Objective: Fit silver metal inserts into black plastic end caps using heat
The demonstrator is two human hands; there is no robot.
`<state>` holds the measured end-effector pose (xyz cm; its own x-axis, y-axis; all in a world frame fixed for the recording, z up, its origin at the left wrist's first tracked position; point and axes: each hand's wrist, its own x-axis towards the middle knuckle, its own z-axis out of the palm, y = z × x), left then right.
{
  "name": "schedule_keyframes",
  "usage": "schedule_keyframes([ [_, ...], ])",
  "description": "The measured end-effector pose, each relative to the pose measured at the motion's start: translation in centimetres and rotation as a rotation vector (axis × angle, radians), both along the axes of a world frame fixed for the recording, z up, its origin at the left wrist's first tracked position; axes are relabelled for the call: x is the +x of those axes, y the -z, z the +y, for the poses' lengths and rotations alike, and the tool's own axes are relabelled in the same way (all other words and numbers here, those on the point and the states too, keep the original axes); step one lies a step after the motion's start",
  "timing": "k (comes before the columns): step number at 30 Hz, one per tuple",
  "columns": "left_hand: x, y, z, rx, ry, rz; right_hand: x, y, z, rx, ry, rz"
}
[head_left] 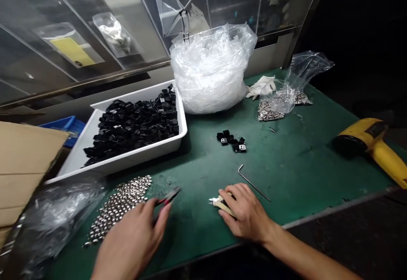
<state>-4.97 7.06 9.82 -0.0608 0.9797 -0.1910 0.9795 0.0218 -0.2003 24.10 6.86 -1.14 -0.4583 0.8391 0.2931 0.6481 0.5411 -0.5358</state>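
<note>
The left hand (pixel 135 233) has its grip closed around the red-handled pliers (pixel 168 197), whose nose points toward about 2 o'clock; this tool is blurred, so I cannot tell whether its jaws meet. The right hand (pixel 246 212) grasps the cream-handled nippers (pixel 222 203), their long axis running between 9 and 10 o'clock at the nose end, so they point toward the pliers. From the pliers, the nippers sit just past 3 o'clock, the two tools apart over the green table (pixel 203 161).

The small shiny metal pieces (pixel 122 203), laid out in a dense patch, lie at about 9 o'clock from the pliers, so the left hand is nearer to them. The hex key (pixel 254 183) rests at about 1 o'clock from the right hand, the nearer one, its long arm slanting from roughly 10 to 4 o'clock. Beyond it, near 12 o'clock from the nippers, is a cluster of black parts (pixel 231 140). The white tray (pixel 182 117) stands at 12 o'clock from the left hand.
</note>
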Motion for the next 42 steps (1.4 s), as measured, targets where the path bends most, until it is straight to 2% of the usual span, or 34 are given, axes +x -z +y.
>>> schedule_keyframes([
  [3, 6.7, 0.2, 4.7, 0.038, 0.208, 0.079, 0.1, -0.2, -0.3, -0.010, -0.004, 0.017],
  [6, 10.4, 0.7, 8.9, 0.150, 0.307, 0.120, 0.0, -0.2, -0.3, -0.021, 0.007, 0.034],
  [11, 13.0, 0.2, 13.9, 0.262, 0.480, 0.219, -0.1, -0.4, 0.0, -0.040, 0.032, 0.059],
  [17, 14.5, -1.0, 17.8, 0.274, 0.684, 0.367, 0.1, -0.7, 0.2, -0.057, 0.040, 0.082],
  [22, 15.0, -1.2, 19.2, 0.219, 0.765, 0.421, 0.2, -0.9, 0.3, -0.070, 0.046, 0.100],
  [26, 15.7, -1.9, 19.3, 0.207, 0.791, 0.427, 0.2, -0.9, 0.3, -0.085, 0.047, 0.107],
  [31, 16.5, -2.8, 19.7, 0.199, 0.897, 0.524, 0.2, -0.9, 0.3, -0.099, 0.048, 0.106],
  [38, 16.8, -2.0, 20.7, 0.189, 0.950, 0.519, 0.2, -0.9, 0.4, -0.102, 0.049, 0.103],
  [42, 16.7, -2.2, 21.0, 0.194, 0.984, 0.568, 0.2, -1.0, 0.5, -0.110, 0.051, 0.102],
])
